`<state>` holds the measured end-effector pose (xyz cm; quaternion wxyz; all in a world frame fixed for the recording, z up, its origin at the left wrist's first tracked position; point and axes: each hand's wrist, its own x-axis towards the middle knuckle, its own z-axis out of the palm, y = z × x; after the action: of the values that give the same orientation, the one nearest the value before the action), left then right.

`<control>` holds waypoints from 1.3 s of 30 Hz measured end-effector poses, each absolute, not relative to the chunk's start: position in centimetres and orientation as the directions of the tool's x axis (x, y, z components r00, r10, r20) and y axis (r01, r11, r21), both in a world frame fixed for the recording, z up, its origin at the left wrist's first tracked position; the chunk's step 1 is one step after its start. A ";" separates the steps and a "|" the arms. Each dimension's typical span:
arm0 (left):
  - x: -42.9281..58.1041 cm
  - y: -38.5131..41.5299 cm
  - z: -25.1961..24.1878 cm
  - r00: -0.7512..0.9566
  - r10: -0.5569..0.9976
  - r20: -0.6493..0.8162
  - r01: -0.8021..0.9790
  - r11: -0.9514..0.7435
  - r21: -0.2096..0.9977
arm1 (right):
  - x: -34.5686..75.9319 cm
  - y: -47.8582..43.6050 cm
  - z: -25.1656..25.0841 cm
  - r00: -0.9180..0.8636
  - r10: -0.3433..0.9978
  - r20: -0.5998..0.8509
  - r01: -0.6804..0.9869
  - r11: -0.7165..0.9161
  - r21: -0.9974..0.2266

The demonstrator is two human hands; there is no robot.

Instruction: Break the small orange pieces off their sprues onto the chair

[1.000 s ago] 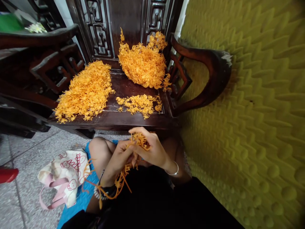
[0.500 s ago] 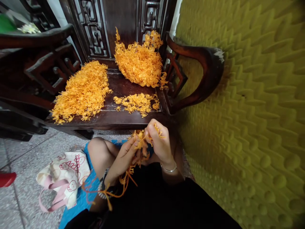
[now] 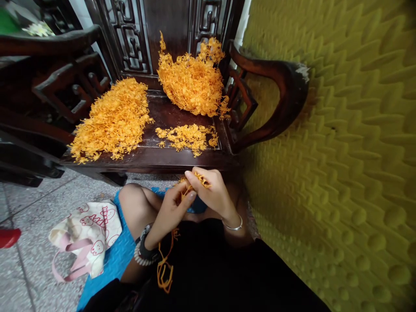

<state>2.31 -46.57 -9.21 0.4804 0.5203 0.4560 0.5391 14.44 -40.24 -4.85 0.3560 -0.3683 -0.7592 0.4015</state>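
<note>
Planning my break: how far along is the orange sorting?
Seemingly done: a big loose pile and a small pile on the chair seat. In hand: left hand and right hand pinch an orange sprig. Seemingly left: the tangled heap behind.

We see bright orange plastic sprigs point(image 3: 112, 119), a dark reddish-brown carved wooden chair point(image 3: 276, 73), a mustard-yellow foam wall point(image 3: 341, 151) patterned with bumps, and a cream cloth bag point(image 3: 87, 229) printed with pink figures.
</note>
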 end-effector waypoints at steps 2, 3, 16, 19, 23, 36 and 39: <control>2.6 -46.6 -9.3 0.062 0.991 0.117 -0.086 -0.112 0.990 | 14.3 -40.4 -4.9 -0.508 0.840 0.190 0.205 0.332 -0.921; 2.7 -46.6 -9.5 0.094 0.987 0.133 -0.133 -0.120 0.984 | 14.2 -40.5 -5.0 -0.519 0.841 0.154 0.148 0.266 -0.952; 4.7 -45.5 -8.8 0.052 0.937 0.347 -0.793 -0.172 0.584 | 10.3 -42.1 -5.6 -0.211 0.976 0.062 -0.475 -0.047 -0.879; 4.4 -45.4 -8.0 0.023 0.951 0.309 -0.783 -0.175 0.596 | 9.5 -42.7 -4.9 -0.095 0.993 0.071 -0.563 0.005 -0.826; 4.2 -45.4 -7.5 0.014 0.966 0.258 -0.761 -0.157 0.630 | 8.9 -43.3 -4.4 0.060 0.995 0.077 -0.650 0.097 -0.754; 5.3 -45.0 -6.0 -0.012 0.945 0.327 -0.839 -0.187 0.511 | 10.3 -40.3 -2.0 0.248 0.968 0.030 -0.707 0.202 -0.678; 5.8 -45.3 -6.7 0.054 0.923 0.381 -0.814 -0.180 0.552 | 10.5 -40.0 -1.7 0.272 0.961 0.057 -0.739 0.246 -0.627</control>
<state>5.79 -45.28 -6.68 0.6357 0.3507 0.0775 0.6833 10.46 -40.01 -1.70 0.7574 -0.2493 -0.2225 0.5609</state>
